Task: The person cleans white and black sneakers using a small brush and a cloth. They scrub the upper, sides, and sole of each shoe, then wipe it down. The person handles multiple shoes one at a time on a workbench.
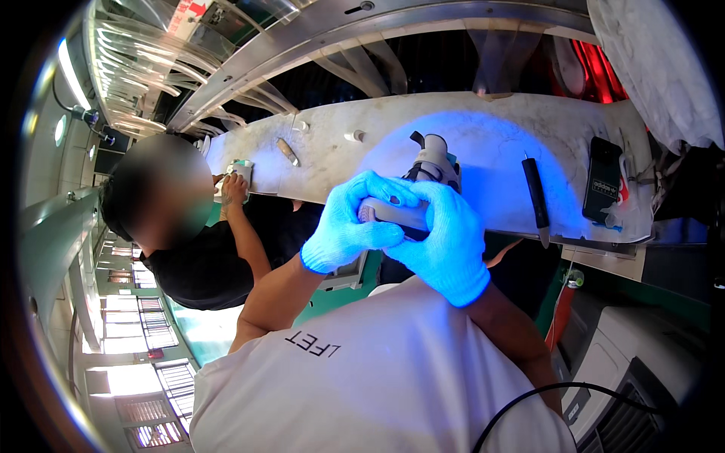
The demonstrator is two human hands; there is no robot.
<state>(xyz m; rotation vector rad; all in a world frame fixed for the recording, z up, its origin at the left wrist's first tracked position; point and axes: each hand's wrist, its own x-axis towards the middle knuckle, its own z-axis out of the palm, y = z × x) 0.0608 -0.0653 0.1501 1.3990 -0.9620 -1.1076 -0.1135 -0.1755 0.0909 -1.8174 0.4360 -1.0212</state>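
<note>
A pale grey shoe (396,214) is gripped between both hands above the bench's near edge. My left hand (343,223), in a knitted glove lit blue, wraps its left side, with the thumb along the near face. My right hand (451,240), gloved alike, closes around the right side. Just beyond the fingers, a grey shoe part (434,157) with a dark loop sticks up. Whether it belongs to the same shoe is hidden by the hands. To the right lies a black-handled tool (536,192) with its tip over the near edge.
A bench (317,174) runs across, with a wooden-handled tool (288,152), a small white cup (354,136) and a dark phone (602,181) on it. At left, another person (200,264) works with a shoe (240,172). Clear flaps hang behind; red light glows far right.
</note>
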